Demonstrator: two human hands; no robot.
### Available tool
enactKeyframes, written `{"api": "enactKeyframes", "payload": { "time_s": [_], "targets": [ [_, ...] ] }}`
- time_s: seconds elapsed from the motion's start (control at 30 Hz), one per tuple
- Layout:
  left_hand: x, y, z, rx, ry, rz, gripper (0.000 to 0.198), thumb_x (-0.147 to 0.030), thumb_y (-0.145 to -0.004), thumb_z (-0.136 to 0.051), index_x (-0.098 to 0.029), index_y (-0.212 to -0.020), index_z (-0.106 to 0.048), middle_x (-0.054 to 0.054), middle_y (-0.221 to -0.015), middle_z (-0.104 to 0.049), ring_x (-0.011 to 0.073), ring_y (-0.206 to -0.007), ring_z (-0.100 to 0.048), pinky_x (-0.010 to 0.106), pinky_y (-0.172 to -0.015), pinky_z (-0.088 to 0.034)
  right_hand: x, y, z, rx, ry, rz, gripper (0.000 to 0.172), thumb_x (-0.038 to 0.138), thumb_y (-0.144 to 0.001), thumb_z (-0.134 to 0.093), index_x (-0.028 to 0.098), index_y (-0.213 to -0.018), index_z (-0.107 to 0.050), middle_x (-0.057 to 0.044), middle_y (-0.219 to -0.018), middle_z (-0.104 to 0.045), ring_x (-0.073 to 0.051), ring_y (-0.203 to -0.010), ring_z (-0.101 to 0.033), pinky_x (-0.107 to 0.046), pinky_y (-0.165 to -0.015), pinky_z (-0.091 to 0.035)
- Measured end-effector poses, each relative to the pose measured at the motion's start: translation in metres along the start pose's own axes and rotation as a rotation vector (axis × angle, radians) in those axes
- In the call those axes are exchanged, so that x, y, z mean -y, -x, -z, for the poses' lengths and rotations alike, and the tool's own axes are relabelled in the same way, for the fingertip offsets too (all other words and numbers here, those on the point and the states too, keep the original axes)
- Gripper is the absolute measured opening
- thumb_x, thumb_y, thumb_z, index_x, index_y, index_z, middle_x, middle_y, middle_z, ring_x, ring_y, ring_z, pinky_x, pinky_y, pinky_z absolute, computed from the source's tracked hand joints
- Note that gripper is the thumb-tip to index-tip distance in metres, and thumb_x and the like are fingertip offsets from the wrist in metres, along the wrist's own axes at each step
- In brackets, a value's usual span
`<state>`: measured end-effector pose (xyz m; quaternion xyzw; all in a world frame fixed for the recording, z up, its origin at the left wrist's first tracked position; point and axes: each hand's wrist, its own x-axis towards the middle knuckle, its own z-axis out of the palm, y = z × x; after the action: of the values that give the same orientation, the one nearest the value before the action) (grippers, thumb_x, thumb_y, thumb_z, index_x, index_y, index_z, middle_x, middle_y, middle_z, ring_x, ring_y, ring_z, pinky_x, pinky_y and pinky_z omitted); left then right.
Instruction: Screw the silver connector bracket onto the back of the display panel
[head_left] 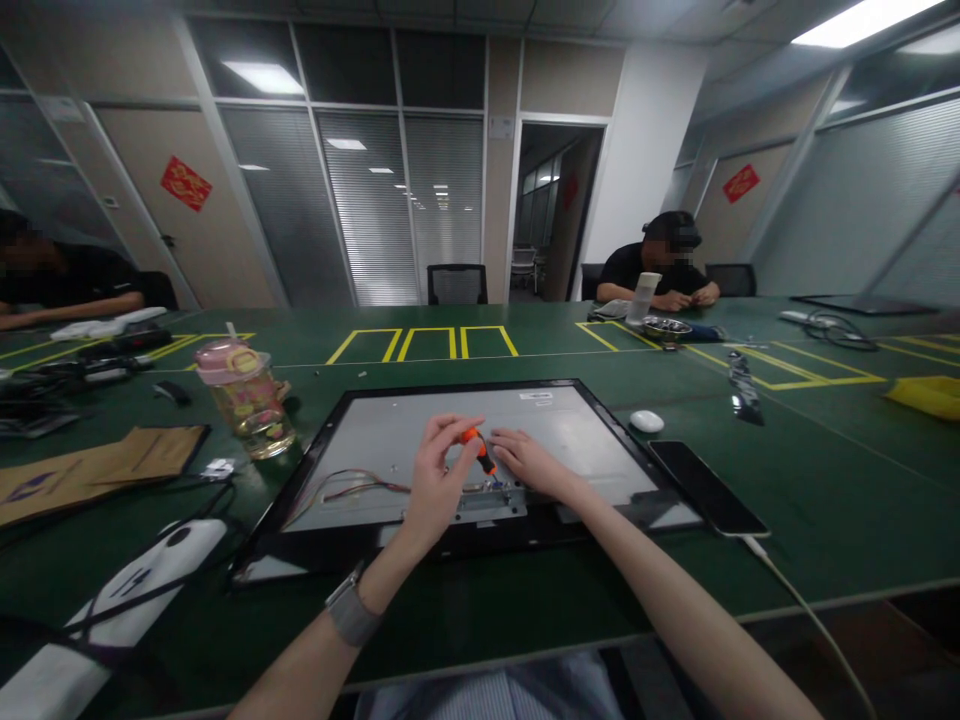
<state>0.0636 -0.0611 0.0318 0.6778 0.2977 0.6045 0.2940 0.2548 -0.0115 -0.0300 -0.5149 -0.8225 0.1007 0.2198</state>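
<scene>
A flat monitor panel (570, 420) lies face down on the green table in front of me, grey back up, in a black frame. My left hand (439, 480) is closed around the orange handle of a small screwdriver (480, 450), whose tip points down at a metal bracket (487, 495) near the panel's lower edge. My right hand (532, 462) lies beside the tool, fingers curled on the panel next to the bracket. Thin coloured wires (345, 485) run across the panel's left part. A grey watch band sits on my left wrist.
A pink-lidded jar (244, 395) stands left of the panel, with brown cardboard (97, 465) and a white device (150, 580) nearer. A white mouse (646, 421) and a cabled black phone (709, 488) lie right. Other people sit at the far right (664, 270) and far left (52, 280).
</scene>
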Motion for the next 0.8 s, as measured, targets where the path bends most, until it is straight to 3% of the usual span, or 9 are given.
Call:
{"api": "enactKeyframes", "payload": {
  "time_s": [0.1,0.23,0.43,0.6,0.8],
  "targets": [
    [-0.0017,0.0002,0.0002,0.012,-0.002,0.018,0.025,-0.030,-0.089,-0.054,-0.021,-0.108,-0.066,0.005,-0.096,-0.059,0.0149,-0.089,-0.059,0.027,-0.081,-0.048,0.0001,0.0003,0.0003,0.008,0.005,0.005,0.040,0.030,-0.096,-0.033,0.017,-0.125,-0.058,-0.014,-0.136,-0.052,-0.026,-0.128,-0.045,-0.049,-0.108,-0.028],
    [-0.0010,0.0002,0.0006,0.059,0.054,0.048,0.028,-0.028,-0.093,-0.045,-0.019,-0.113,-0.062,0.007,-0.105,-0.062,0.0177,-0.100,-0.059,0.031,-0.091,-0.045,-0.0009,-0.0004,-0.0005,0.022,0.009,0.002,0.041,0.031,-0.097,-0.032,0.015,-0.126,-0.057,-0.015,-0.136,-0.052,-0.026,-0.129,-0.044,-0.048,-0.109,-0.027],
    [0.0016,-0.0006,-0.0003,0.013,0.005,0.008,0.022,-0.029,-0.085,-0.059,-0.021,-0.103,-0.068,0.003,-0.092,-0.055,0.0139,-0.085,-0.056,0.025,-0.079,-0.047,-0.0008,-0.0010,-0.0004,0.013,0.010,0.008,0.040,0.031,-0.097,-0.033,0.017,-0.124,-0.058,-0.014,-0.135,-0.053,-0.025,-0.129,-0.044,-0.047,-0.108,-0.029],
    [-0.0024,-0.0007,0.0001,0.049,0.083,0.075,0.030,-0.028,-0.092,-0.047,-0.019,-0.117,-0.061,0.007,-0.104,-0.062,0.0168,-0.098,-0.059,0.031,-0.091,-0.045,0.0029,0.0004,0.0025,0.005,-0.001,0.008,0.040,0.031,-0.096,-0.034,0.017,-0.123,-0.059,-0.014,-0.135,-0.053,-0.026,-0.129,-0.044,-0.049,-0.108,-0.028],
    [0.0005,-0.0024,-0.0004,-0.002,0.027,0.033,0.021,-0.030,-0.084,-0.060,-0.019,-0.101,-0.069,0.004,-0.091,-0.057,0.0136,-0.083,-0.059,0.025,-0.078,-0.049,0.0029,-0.0002,0.0029,0.026,0.014,0.008,0.040,0.030,-0.097,-0.033,0.015,-0.123,-0.059,-0.015,-0.136,-0.052,-0.025,-0.129,-0.045,-0.046,-0.108,-0.029]
  ]
}}
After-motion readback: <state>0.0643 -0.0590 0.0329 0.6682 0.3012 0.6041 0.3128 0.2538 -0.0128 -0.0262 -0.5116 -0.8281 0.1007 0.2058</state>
